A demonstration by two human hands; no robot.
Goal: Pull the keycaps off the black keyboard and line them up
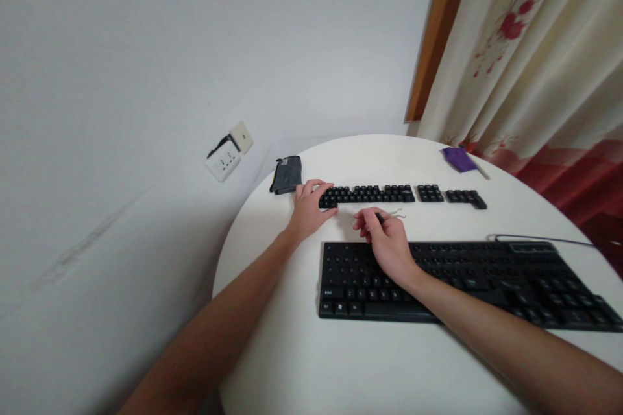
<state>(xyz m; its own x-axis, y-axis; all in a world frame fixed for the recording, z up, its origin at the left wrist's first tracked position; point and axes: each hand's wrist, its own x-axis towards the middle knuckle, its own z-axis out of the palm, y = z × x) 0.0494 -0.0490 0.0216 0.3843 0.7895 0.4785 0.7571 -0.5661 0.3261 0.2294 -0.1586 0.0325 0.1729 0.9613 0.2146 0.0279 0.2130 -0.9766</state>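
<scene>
My left hand (307,206) is at the left end of a row of loose black keycaps (370,194). Its fingers are spread, the index finger along the far side and the thumb by the near edge. Between that row and a black keyboard (467,279), my right hand (387,237) is closed around a small tool with a black handle and thin wire prongs (399,213), which looks like a keycap puller. Bare key sockets (341,262) show at the keyboard's upper left, while lettered keys remain along its lower rows. My right forearm covers part of the keyboard.
A dark grey zip pouch (287,174) lies at the table's back left. Toward the back right is a purple cloth piece (458,159) with a pale stick. The keyboard's cable (540,238) runs off right. The wall with a socket (224,161) borders the round white table (272,311).
</scene>
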